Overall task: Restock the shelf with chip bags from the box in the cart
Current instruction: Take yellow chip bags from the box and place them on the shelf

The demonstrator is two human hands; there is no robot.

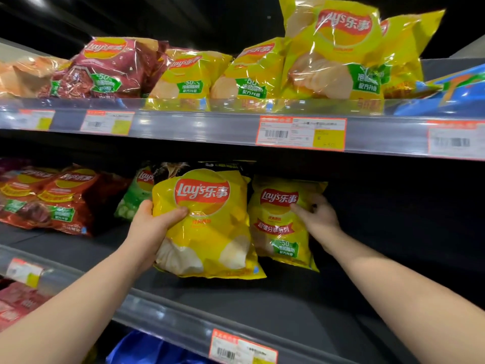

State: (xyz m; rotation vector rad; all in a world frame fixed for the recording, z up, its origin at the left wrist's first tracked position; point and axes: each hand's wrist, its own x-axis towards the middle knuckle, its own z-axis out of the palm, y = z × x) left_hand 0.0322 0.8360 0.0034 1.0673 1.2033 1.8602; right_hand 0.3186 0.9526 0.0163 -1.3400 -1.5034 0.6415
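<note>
My left hand (152,227) grips the left edge of a large yellow chip bag (210,232), thumb across its front, holding it upright over the dark middle shelf (262,303). To its right a second yellow chip bag (280,232) stands further back on the same shelf. My right hand (319,218) holds that bag's right side, with the thumb on its front near the red logo. The box and the cart are out of view.
Red chip bags (57,200) and a green bag (133,195) lie at the left of the middle shelf. The upper shelf (210,127) carries yellow bags (328,53), red bags (112,69) and a blue bag (456,95). The shelf right of my right hand is bare.
</note>
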